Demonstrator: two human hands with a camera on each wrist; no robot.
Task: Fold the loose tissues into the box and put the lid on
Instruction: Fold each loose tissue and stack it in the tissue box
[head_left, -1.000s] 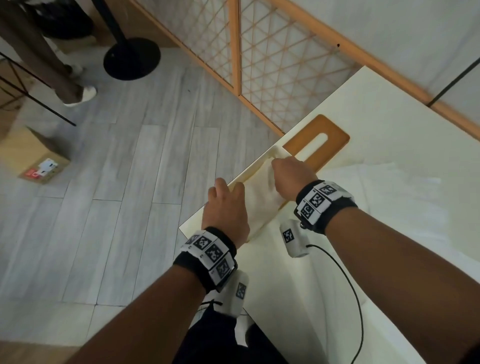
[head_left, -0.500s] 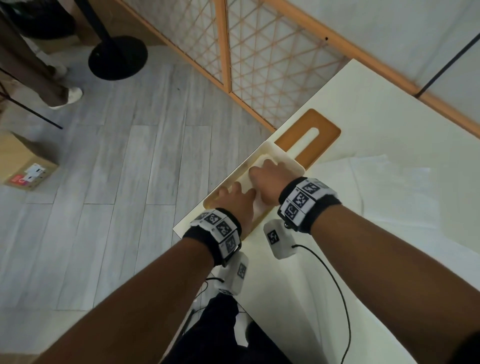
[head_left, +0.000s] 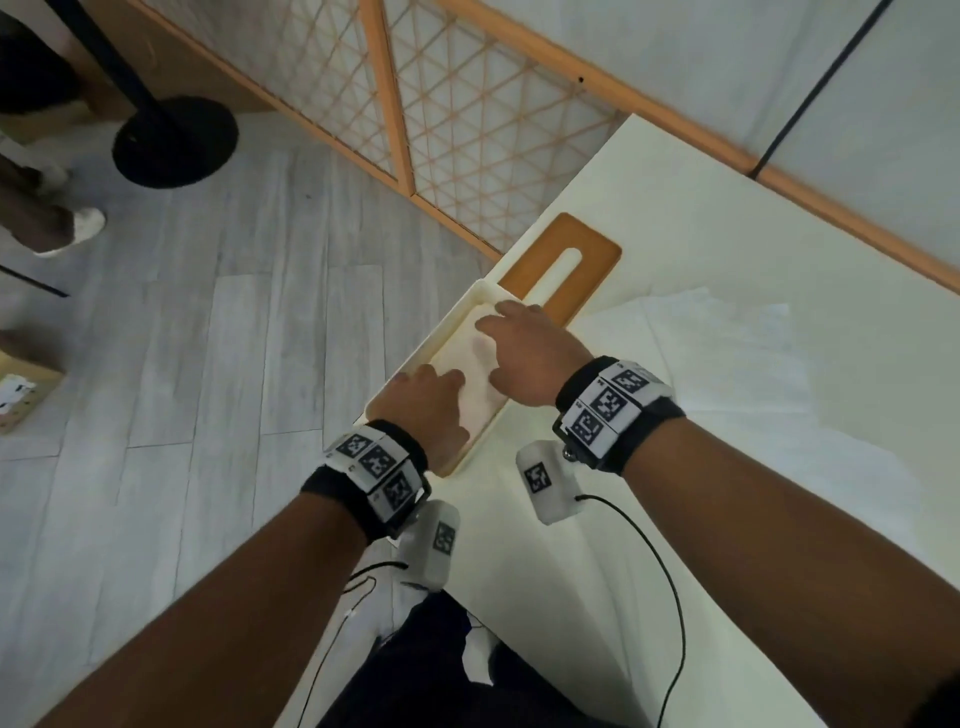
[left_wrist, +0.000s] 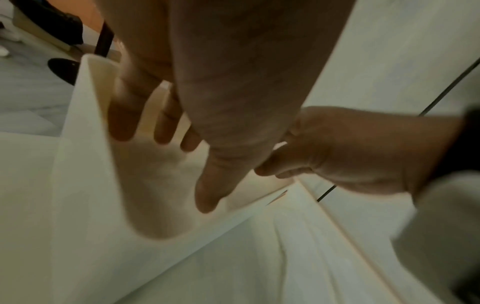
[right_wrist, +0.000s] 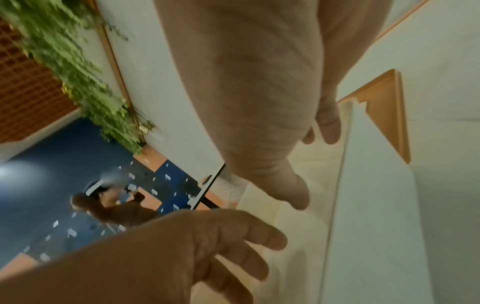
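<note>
A white open box (head_left: 422, 352) sits at the table's left corner with a folded cream tissue (head_left: 467, 349) lying in it. My left hand (head_left: 434, 397) presses the tissue's near end with straight fingers (left_wrist: 166, 131). My right hand (head_left: 524, 348) presses the far end, fingers spread and fingertips down. Neither hand grips anything. The wooden lid (head_left: 589, 257), with a long slot, lies flat just beyond the box; one corner of this lid (right_wrist: 387, 115) shows in the right wrist view. Loose white tissues (head_left: 727, 358) lie spread on the table to the right.
The box stands right at the table's left edge (head_left: 545, 218), with grey floor (head_left: 208, 364) below. A lattice screen (head_left: 467, 130) stands behind. A black stand base (head_left: 174, 140), a person's feet (head_left: 67, 228) and a cardboard box (head_left: 21, 395) are on the floor.
A second ago both hands held the tissue raised over the box. They have since lowered it in, and my right hand has slid toward the far end.
</note>
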